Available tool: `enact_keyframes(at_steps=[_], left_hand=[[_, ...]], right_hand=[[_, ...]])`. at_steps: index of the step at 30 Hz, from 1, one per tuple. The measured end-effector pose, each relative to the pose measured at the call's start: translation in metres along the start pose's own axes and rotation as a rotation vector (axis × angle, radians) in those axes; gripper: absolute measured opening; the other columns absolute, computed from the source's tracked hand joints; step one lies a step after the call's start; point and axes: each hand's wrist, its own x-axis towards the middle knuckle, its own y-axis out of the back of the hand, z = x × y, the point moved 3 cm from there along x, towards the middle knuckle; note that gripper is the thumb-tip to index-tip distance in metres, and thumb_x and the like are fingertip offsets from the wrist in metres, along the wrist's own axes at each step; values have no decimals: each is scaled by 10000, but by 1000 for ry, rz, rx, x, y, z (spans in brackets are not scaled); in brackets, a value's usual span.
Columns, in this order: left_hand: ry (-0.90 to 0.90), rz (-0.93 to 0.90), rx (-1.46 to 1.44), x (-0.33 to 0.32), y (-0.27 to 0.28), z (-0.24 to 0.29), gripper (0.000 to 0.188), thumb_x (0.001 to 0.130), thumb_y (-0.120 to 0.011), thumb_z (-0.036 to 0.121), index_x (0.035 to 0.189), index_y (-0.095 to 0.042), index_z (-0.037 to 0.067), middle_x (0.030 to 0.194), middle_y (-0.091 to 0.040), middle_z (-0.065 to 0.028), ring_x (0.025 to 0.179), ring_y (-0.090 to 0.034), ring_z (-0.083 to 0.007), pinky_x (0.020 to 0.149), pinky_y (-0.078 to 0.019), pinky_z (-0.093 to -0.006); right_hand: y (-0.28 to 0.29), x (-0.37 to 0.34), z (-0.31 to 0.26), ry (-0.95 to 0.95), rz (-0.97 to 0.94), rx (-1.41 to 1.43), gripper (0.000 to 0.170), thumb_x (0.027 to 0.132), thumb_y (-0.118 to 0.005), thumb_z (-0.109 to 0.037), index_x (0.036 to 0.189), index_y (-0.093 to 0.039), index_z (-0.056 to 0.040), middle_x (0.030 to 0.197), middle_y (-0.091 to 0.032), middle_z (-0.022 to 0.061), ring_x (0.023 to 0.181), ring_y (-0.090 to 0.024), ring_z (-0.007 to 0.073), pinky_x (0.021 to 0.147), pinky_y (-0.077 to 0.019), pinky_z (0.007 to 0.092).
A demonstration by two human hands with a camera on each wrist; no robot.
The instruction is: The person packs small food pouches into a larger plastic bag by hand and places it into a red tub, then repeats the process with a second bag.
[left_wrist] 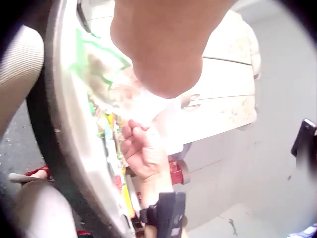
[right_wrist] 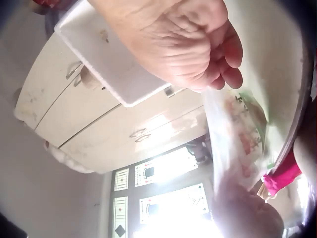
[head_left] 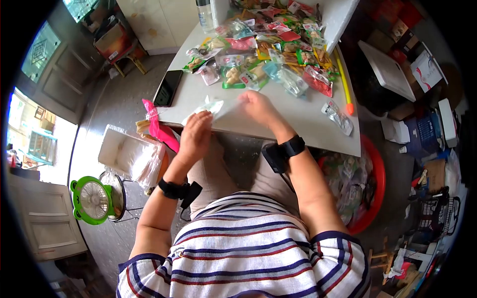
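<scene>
A clear plastic packet [head_left: 213, 106] with printing and green edging is stretched between the two hands, over the table's near edge. My left hand [head_left: 196, 133] grips its left end, fingers bent over it. At the other end, my right hand [head_left: 260, 109] pinches the thin see-through film with curled fingers. In the right wrist view the packet [right_wrist: 240, 134] hangs from the right fingertips down to the blurred left hand [right_wrist: 247, 210]. The packet [left_wrist: 101, 69] shows pale contents and a green border in the left wrist view.
Many sealed snack packets [head_left: 248, 59] are heaped at the table's back, spilling from a white foam box [head_left: 339, 25]. A black phone [head_left: 168, 88] lies at the left edge, a yellow stick [head_left: 343, 79] at the right. A red tub [head_left: 380, 184] of packets stands below right.
</scene>
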Motion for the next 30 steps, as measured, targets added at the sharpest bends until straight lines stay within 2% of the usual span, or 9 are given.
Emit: enact_keyframes(at_steps=[2,5,9,12,14,17,21,26,30], left_hand=[[33,58,-80,16,14,7,172,749,-478,-5,914,-524,7,919,-544,-129,868,-517,-246,760,-392,-304],[360,-34,-361,33,25,14,181,814,-443,66,973,-515,19,915,-554,-58,824,-484,-81,721,-369,-193],[465,-98,-785,41,17,35,213,832,-400,81,995,-488,-24,921,-548,-78,870,-490,-130,788,-363,-230],[527,-190,-1034,38,7,57,238,834,-377,100,998,-472,-45,938,-545,-110,897,-501,-176,804,-372,-271],[535,-255,-966,29,0,69,233,833,-383,106,982,-481,-45,947,-541,-116,896,-500,-183,802,-372,-275],[359,-376,-774,21,-6,83,221,838,-401,125,950,-502,-36,963,-532,-130,890,-496,-188,803,-366,-280],[286,-542,-940,14,-22,89,229,835,-434,154,956,-497,-31,937,-531,-121,876,-488,-190,799,-367,-305],[518,-794,-870,-8,-48,66,216,820,-459,113,991,-481,-17,882,-529,-72,814,-499,-145,747,-384,-255],[652,-915,-654,-57,-77,3,203,800,-489,91,976,-492,-11,857,-546,-50,816,-498,-117,726,-397,-237]], right_hand=[[5,-4,-28,306,115,-241,155,729,-457,-56,856,-533,-11,795,-562,141,665,-556,223,563,-428,290],[16,-21,-83,344,184,-669,77,705,-492,-88,728,-529,-25,740,-536,154,685,-535,262,549,-421,343],[31,-46,-112,520,343,-947,89,671,-492,-58,756,-516,-44,763,-536,132,711,-519,315,593,-417,371],[40,-72,-104,766,326,-735,89,646,-514,-51,735,-513,-41,759,-533,124,705,-522,308,580,-418,372],[37,-88,-108,601,109,-783,94,623,-545,-68,701,-502,-38,715,-537,117,670,-529,292,557,-420,361],[29,-118,-108,571,51,-789,101,627,-547,-98,639,-462,-46,580,-510,85,595,-526,257,534,-417,344],[35,-145,-100,387,-85,-642,115,693,-525,-127,659,-461,-38,586,-474,116,591,-503,277,525,-391,364],[70,-177,-75,156,-145,-510,148,742,-504,-155,681,-459,-28,613,-460,118,598,-473,284,529,-367,361],[112,-217,-54,80,-79,-459,100,757,-511,-136,748,-501,-37,636,-474,102,591,-463,241,544,-369,325]])
